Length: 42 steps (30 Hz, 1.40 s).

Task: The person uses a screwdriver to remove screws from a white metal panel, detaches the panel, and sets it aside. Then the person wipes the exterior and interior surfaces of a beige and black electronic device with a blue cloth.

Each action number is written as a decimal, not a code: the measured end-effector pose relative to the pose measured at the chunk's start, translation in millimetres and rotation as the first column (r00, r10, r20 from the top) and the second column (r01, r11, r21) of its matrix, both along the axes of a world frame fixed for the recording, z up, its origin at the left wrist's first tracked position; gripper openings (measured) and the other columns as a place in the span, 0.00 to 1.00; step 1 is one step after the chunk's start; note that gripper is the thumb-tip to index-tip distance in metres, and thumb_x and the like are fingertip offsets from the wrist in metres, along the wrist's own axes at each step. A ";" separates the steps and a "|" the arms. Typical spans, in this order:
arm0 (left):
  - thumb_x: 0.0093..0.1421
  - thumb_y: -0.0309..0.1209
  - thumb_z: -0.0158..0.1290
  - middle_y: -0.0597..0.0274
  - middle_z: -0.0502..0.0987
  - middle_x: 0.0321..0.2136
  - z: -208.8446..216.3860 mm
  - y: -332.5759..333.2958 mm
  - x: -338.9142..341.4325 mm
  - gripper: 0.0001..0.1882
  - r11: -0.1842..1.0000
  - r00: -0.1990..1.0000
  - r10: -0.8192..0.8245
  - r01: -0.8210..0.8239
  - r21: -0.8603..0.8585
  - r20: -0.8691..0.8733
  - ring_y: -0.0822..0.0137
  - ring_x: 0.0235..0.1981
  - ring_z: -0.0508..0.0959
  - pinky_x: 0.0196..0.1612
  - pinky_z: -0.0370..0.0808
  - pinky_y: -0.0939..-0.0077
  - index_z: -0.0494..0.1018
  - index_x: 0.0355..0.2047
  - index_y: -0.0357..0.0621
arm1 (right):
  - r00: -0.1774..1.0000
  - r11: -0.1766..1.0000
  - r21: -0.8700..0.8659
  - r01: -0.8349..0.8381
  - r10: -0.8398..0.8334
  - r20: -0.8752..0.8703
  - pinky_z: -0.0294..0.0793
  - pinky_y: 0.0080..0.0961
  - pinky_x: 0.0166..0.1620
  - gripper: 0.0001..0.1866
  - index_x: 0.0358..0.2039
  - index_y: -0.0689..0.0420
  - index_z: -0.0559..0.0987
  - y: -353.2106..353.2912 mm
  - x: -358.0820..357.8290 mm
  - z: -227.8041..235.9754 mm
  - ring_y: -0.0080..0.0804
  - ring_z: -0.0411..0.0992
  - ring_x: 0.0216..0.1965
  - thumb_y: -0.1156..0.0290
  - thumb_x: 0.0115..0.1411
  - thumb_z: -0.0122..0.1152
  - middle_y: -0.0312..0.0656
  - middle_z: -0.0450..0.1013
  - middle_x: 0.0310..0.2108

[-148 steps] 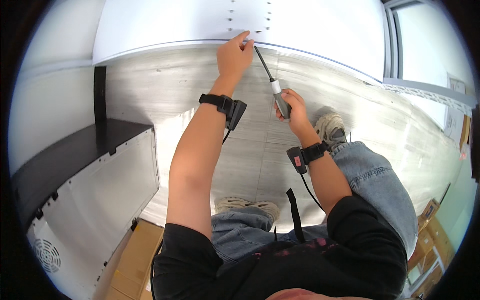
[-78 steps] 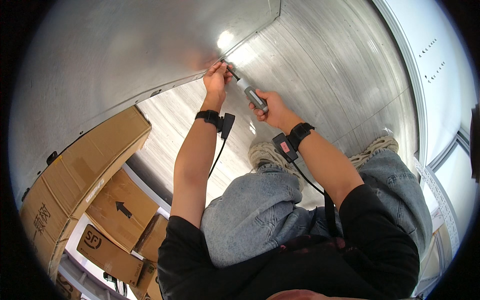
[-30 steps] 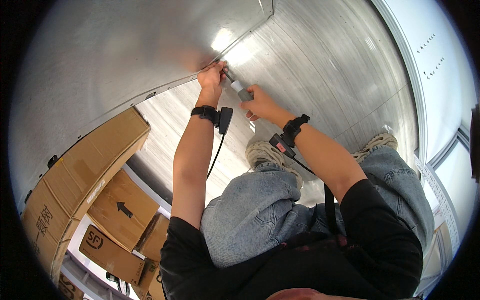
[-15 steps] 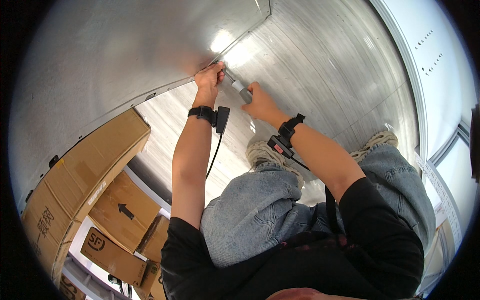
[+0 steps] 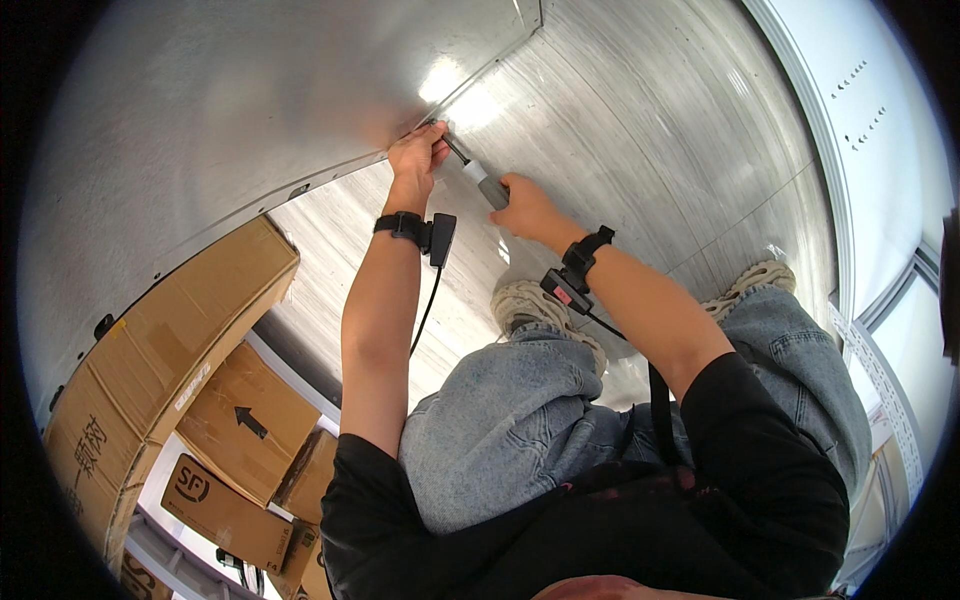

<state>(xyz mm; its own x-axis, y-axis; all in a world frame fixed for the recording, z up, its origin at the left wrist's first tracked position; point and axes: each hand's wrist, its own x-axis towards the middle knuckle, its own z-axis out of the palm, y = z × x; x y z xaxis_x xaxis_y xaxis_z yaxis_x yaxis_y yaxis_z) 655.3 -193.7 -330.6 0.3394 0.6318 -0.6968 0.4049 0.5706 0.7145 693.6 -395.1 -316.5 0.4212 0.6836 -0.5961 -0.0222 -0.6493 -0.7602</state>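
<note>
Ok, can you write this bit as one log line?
right hand: gripping screwdriver | left hand: by screwdriver tip, at edge of grey panel

We see a screwdriver [image 5: 488,188] with a grey handle, a white collar and a dark shaft. The metal panel [image 5: 230,130] is silvery grey with a bright white glare, the floor [image 5: 640,110] pale grey and streaked like wood grain. We find faded blue jeans [image 5: 500,430], a black T-shirt [image 5: 600,530] with reddish-pink marks, cream sneakers [image 5: 522,300] and black wrist straps [image 5: 400,226]. The cardboard boxes [image 5: 225,395] are brown, one bearing a black arrow, and the white board [image 5: 870,105] carries two rows of dark dots.
</note>
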 end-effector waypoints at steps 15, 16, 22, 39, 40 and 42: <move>0.57 0.24 0.58 0.63 0.79 0.29 -5.7 -0.1 -0.5 0.11 0.997 0.995 0.053 -0.049 -0.055 0.080 0.75 0.25 0.76 0.24 0.74 0.87 0.74 0.40 0.38 | 0.989 1.000 -0.014 0.015 -0.017 -0.147 0.74 0.30 0.25 0.31 0.51 0.70 0.65 3.8 -6.9 -2.8 0.37 0.76 0.25 0.68 0.52 0.66 0.56 0.71 0.39; 0.57 0.24 0.58 0.63 0.79 0.29 -6.4 0.5 -0.6 0.10 0.997 0.995 0.052 -0.048 -0.056 0.087 0.76 0.24 0.76 0.24 0.74 0.87 0.74 0.40 0.37 | 0.996 0.999 -0.016 -0.028 0.027 -0.085 0.74 0.30 0.25 0.31 0.51 0.70 0.65 4.3 -7.4 -8.7 0.36 0.75 0.24 0.68 0.52 0.66 0.55 0.72 0.38; 0.56 0.24 0.59 0.63 0.79 0.27 -12.6 1.9 -2.4 0.08 0.998 0.997 0.062 -0.061 -0.019 0.054 0.77 0.22 0.74 0.24 0.73 0.87 0.76 0.36 0.38 | 0.876 0.955 -0.048 0.292 -0.287 -0.388 0.74 0.33 0.29 0.29 0.48 0.68 0.69 9.2 -9.2 -3.5 0.38 0.75 0.27 0.65 0.49 0.68 0.52 0.73 0.34; 0.56 0.24 0.59 0.65 0.78 0.24 -5.8 0.8 0.0 0.08 0.995 0.994 0.022 -0.011 -0.097 0.107 0.79 0.20 0.72 0.21 0.69 0.90 0.75 0.36 0.39 | 0.866 0.980 -0.074 0.184 -0.198 -0.459 0.79 0.32 0.30 0.31 0.55 0.66 0.64 9.1 -2.2 7.3 0.36 0.75 0.35 0.68 0.53 0.62 0.51 0.70 0.44; 0.56 0.24 0.59 0.65 0.78 0.24 -2.3 -1.4 1.6 0.07 0.995 0.994 0.020 -0.009 -0.097 0.107 0.80 0.20 0.72 0.21 0.69 0.90 0.75 0.35 0.39 | 0.915 0.989 -0.054 0.137 -0.147 -0.376 0.79 0.32 0.30 0.30 0.55 0.66 0.64 7.8 -3.1 6.4 0.36 0.75 0.35 0.69 0.54 0.60 0.51 0.70 0.44; 0.56 0.24 0.58 0.64 0.78 0.24 -0.9 -1.6 1.0 0.06 0.995 0.994 0.030 -0.020 -0.093 0.106 0.80 0.20 0.72 0.22 0.69 0.90 0.75 0.35 0.39 | 0.955 0.999 -0.044 0.019 -0.031 -0.296 0.80 0.32 0.31 0.29 0.56 0.65 0.64 8.5 -2.3 6.8 0.35 0.75 0.35 0.71 0.55 0.58 0.50 0.70 0.44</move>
